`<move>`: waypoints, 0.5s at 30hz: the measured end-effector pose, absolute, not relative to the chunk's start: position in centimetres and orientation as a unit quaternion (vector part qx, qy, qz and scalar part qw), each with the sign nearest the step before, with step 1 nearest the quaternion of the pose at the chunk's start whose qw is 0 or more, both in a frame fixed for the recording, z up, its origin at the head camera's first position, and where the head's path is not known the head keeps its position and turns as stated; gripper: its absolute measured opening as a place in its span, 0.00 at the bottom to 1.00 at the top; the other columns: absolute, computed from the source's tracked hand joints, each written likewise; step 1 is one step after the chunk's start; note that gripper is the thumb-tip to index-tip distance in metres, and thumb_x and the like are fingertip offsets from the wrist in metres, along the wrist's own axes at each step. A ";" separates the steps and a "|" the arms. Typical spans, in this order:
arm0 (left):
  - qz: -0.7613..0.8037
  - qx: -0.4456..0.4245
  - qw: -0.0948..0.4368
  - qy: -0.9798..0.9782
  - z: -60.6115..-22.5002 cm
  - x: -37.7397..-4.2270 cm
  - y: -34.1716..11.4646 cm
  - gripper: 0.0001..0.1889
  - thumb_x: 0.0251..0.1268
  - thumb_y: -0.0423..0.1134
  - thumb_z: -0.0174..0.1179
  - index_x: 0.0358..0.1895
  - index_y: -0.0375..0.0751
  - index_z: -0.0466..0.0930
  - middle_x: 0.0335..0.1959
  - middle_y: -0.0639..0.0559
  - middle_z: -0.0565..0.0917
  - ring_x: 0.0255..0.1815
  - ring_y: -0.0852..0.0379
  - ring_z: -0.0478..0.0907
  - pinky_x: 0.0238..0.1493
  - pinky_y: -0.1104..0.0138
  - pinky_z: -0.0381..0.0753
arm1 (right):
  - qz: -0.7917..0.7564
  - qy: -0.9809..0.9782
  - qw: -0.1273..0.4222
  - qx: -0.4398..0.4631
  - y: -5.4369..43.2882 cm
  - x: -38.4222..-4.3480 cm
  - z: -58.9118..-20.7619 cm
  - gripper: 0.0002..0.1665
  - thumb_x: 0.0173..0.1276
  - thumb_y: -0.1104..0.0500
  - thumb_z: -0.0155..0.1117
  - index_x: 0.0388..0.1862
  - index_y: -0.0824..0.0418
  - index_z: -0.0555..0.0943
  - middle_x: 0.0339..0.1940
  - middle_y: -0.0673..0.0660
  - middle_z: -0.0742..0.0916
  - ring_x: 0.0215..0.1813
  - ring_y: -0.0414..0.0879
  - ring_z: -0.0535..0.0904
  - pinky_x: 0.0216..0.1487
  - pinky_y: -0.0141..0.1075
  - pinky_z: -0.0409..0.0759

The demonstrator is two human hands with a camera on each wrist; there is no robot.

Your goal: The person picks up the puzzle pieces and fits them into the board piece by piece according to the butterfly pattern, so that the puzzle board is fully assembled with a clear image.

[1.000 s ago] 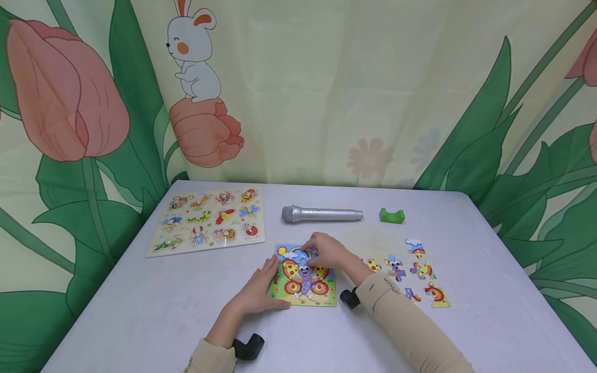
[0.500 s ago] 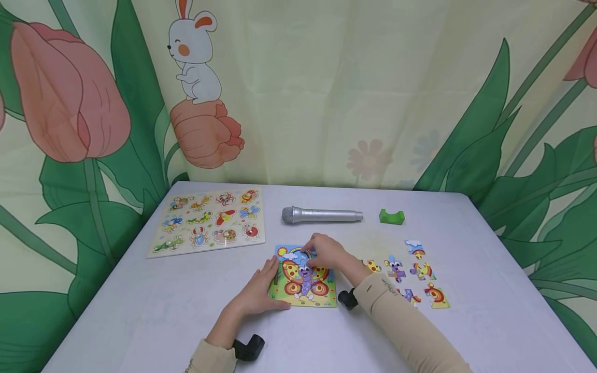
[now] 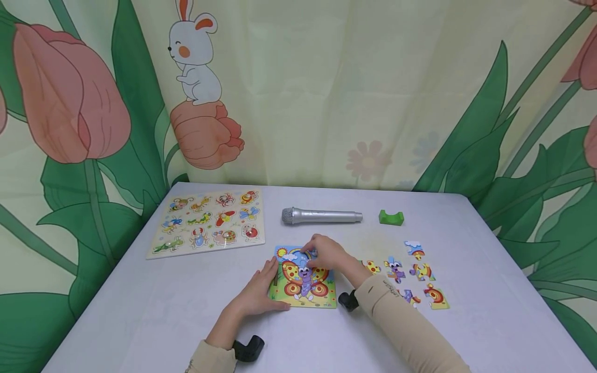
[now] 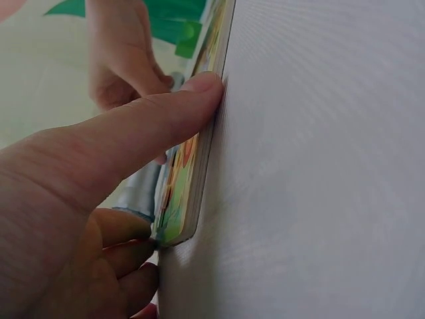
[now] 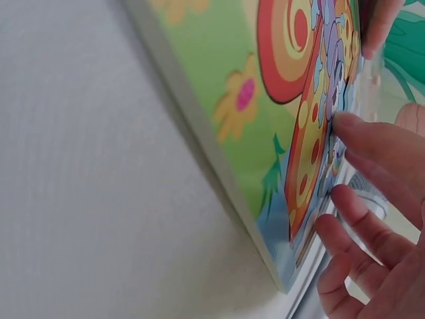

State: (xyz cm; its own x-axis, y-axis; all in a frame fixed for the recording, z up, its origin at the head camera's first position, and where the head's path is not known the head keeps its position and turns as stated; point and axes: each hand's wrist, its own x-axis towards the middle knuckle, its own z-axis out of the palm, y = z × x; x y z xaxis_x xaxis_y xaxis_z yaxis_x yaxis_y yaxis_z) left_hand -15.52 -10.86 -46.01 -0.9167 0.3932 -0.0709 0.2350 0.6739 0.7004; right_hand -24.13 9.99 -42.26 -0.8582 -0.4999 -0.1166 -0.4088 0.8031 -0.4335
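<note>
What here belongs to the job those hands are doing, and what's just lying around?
In use:
butterfly puzzle board, left hand and right hand touching it
loose butterfly puzzle pieces, probably

Apparently just lying about:
silver microphone
bug puzzle board
green notched block

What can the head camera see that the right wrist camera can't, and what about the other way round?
Only the head view shows the loose puzzle pieces, the green block and the sleeves. Only the right wrist view clearly shows a painted flower with a pink middle. Both show the butterfly puzzle, right hand and left hand.
</note>
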 end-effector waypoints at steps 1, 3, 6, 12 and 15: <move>0.365 0.173 0.109 0.908 -46.0 -15.5 -10.9 0.55 0.43 0.53 0.70 0.69 0.29 0.48 0.72 0.38 0.46 0.72 0.43 0.41 0.69 0.49 0.42 | -0.207 0.941 0.111 -0.242 10.0 -24.1 -42.3 0.19 0.51 0.56 0.73 0.45 0.55 0.84 0.36 0.53 0.77 0.36 0.43 0.70 0.39 0.37 0.72; 0.364 0.173 0.109 0.909 -46.1 -15.6 -10.9 0.55 0.43 0.53 0.70 0.69 0.29 0.48 0.72 0.38 0.46 0.72 0.43 0.41 0.69 0.49 0.41 | -0.220 0.938 0.106 -0.247 10.2 -24.2 -42.2 0.20 0.51 0.56 0.73 0.45 0.56 0.84 0.36 0.53 0.77 0.36 0.44 0.71 0.39 0.37 0.73; 0.363 0.173 0.108 0.909 -46.1 -15.6 -10.9 0.55 0.43 0.53 0.70 0.69 0.29 0.48 0.72 0.38 0.46 0.72 0.43 0.41 0.69 0.49 0.41 | -0.245 0.931 0.098 -0.250 10.5 -24.2 -42.0 0.20 0.51 0.56 0.73 0.45 0.56 0.84 0.37 0.53 0.78 0.38 0.45 0.73 0.39 0.36 0.74; 0.364 0.172 0.105 0.909 -46.2 -15.6 -10.9 0.55 0.42 0.53 0.71 0.69 0.29 0.48 0.72 0.38 0.47 0.72 0.42 0.41 0.69 0.49 0.42 | -0.305 0.912 0.075 -0.263 11.7 -24.1 -41.4 0.21 0.53 0.58 0.71 0.47 0.59 0.82 0.41 0.55 0.81 0.40 0.49 0.74 0.38 0.36 0.75; 0.365 0.171 0.107 0.909 -46.2 -15.6 -10.9 0.55 0.42 0.53 0.71 0.69 0.29 0.48 0.72 0.38 0.46 0.72 0.43 0.41 0.69 0.49 0.42 | -0.327 0.906 0.058 -0.264 12.7 -24.1 -41.1 0.22 0.53 0.58 0.71 0.48 0.60 0.81 0.43 0.56 0.83 0.40 0.50 0.74 0.36 0.36 0.74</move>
